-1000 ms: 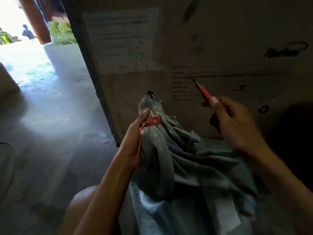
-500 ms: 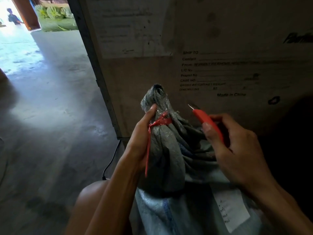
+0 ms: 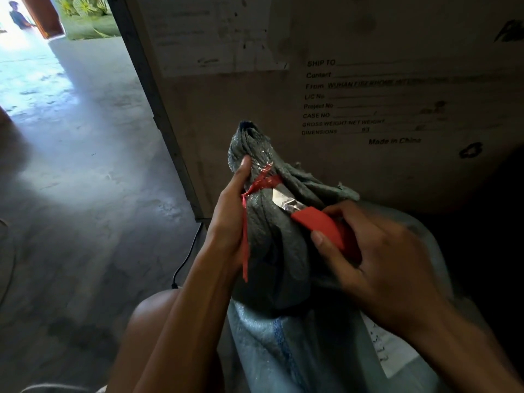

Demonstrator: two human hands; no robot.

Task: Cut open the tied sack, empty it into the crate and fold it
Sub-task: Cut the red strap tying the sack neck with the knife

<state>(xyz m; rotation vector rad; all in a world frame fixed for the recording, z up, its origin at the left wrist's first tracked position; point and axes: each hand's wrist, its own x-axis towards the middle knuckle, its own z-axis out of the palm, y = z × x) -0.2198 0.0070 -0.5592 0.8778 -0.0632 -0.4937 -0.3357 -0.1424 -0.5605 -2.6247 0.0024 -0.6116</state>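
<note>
Lowered from mid-air, the cutter [image 3: 320,222] gripped in the right hand [image 3: 377,262] is reaching the uncut red tie [image 3: 263,182] while the left hand [image 3: 229,219] is clutching the sack [image 3: 272,251] neck; emptying and folding are waiting.

A storeroom or warehouse shed, open to a yard

A big shipping crate [image 3: 354,89] fills the back, its board wall stencilled "SHIP TO", "CASE NO", "GROSS WEIGHT", "DIMENSIONS" and "Made in China", with a worn paper label [image 3: 215,32] stuck on it. The bare concrete floor [image 3: 85,180] is stained and scuffed, and a black cable [image 3: 187,253] trails across it at the crate's foot. The room is dim; daylight pours in from an open doorway [image 3: 25,52] at upper left, where green leafy produce [image 3: 82,7] is heaped and a person [image 3: 18,17] stands outside
</note>
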